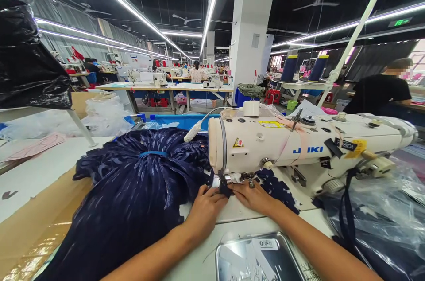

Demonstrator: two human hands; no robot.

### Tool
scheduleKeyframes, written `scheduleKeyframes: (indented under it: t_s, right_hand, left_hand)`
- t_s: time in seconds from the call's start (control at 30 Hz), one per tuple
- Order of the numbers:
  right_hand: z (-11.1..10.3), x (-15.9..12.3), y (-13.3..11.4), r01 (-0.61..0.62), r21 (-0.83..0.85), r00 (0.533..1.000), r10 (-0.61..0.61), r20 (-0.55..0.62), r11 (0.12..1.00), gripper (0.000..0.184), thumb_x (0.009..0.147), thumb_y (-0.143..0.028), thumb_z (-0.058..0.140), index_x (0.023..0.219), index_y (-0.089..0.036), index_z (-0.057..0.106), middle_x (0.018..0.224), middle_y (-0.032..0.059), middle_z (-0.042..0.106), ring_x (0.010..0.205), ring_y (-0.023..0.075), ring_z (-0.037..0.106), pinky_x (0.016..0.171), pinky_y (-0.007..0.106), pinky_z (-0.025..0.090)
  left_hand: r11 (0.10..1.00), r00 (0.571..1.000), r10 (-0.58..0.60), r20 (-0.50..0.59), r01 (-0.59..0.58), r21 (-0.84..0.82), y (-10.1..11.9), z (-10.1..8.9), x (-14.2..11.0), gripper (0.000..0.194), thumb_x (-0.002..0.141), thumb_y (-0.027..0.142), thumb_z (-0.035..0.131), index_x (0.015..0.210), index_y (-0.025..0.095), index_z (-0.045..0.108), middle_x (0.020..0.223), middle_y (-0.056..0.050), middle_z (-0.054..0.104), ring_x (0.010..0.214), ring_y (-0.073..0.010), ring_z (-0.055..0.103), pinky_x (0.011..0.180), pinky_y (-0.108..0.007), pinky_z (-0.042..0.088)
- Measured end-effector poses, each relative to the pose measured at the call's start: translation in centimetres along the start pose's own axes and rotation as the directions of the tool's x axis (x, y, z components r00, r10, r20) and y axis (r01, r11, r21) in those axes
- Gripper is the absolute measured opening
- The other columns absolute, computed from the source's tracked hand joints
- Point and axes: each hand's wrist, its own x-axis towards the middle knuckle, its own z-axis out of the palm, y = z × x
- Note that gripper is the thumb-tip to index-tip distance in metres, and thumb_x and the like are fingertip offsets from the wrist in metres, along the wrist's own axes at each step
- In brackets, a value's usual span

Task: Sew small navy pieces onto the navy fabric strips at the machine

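Under the needle end of a white sewing machine (252, 139) lies a small dark navy fabric piece (226, 188). My left hand (206, 208) presses on its left side, fingers bent and close together near the presser foot. From the right, my right hand (254, 197) reaches to the same piece, its fingertips at the fabric's edge. A large bundle of navy fabric (133, 201), tied with a blue strip (153, 154), lies beside my left hand. Small navy cut pieces (277, 190) are piled behind my right hand.
In front of me is a metal tray (282, 254) with white labels. Clear plastic bags over dark fabric (381, 219) lie at right. Cardboard (43, 223) covers the left table edge. Thread cones (290, 68) stand behind the machine. A person in black (375, 88) sits at far right.
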Motion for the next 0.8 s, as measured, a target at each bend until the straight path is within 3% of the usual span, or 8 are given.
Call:
scheduleKeyframes:
  t_s: [0.13,0.23,0.37,0.57,0.8]
  right_hand:
    - [-0.2,-0.5,-0.8,0.053,0.026,0.998,-0.052,-0.016,0.998,0.027,0.087,-0.025,0.045,0.106,-0.019,0.063,0.106,0.0104,0.063,0.093,0.0204,0.060,0.079,0.034,0.050]
    - [-0.4,-0.6,-1.5,0.063,0.000,0.998,-0.063,-0.028,0.998,0.029,0.088,-0.024,0.044,0.110,-0.017,0.061,0.108,0.0126,0.061,0.092,0.0209,0.060,0.077,0.035,0.051]
    - [-0.4,-0.6,-1.8,0.035,0.027,0.999,-0.035,0.009,0.999,0.031,0.087,-0.022,0.044,0.113,-0.017,0.059,0.105,0.0118,0.062,0.091,0.0219,0.060,0.072,0.035,0.053]
    - [0.0,-0.6,-0.9,-0.007,0.184,1.000,0.012,-0.028,0.983,0.028,0.087,-0.021,0.044,0.107,-0.021,0.063,0.102,0.0081,0.064,0.092,0.0182,0.060,0.082,0.033,0.050]
    - [-0.7,-0.5,-0.8,0.064,0.248,0.994,-0.040,-0.100,0.967,0.028,0.087,-0.018,0.042,0.102,-0.021,0.065,0.096,0.0067,0.065,0.083,0.0168,0.060,0.075,0.031,0.050]
  left_hand:
    - [0.997,1.000,0.009,0.013,-0.008,-0.076,-1.4,-1.3,-0.1,0.034,0.071,-0.003,0.048,0.093,0.017,0.062,0.094,0.000,0.068,0.094,-0.0178,0.054,0.084,-0.034,0.035]
    - [0.999,1.000,-0.012,0.002,0.012,-0.051,-1.6,-1.8,0.4,0.032,0.071,0.002,0.050,0.097,0.014,0.062,0.092,-0.004,0.066,0.092,-0.0195,0.054,0.086,-0.037,0.034]
    - [0.999,1.000,-0.015,0.003,0.015,0.049,-1.3,-1.6,1.0,0.022,0.079,0.013,0.050,0.097,0.015,0.063,0.086,-0.006,0.062,0.087,-0.0216,0.051,0.082,-0.039,0.036]
    - [0.996,1.000,-0.004,0.024,0.002,0.089,-1.4,-1.0,1.1,0.030,0.079,0.007,0.046,0.101,0.017,0.064,0.084,-0.006,0.056,0.085,-0.0213,0.047,0.076,-0.036,0.037]
    - [0.999,0.996,-0.046,0.079,0.044,0.028,-1.6,-0.8,1.1,0.044,0.074,-0.001,0.046,0.105,0.024,0.064,0.087,-0.004,0.054,0.087,-0.0207,0.046,0.076,-0.036,0.037]
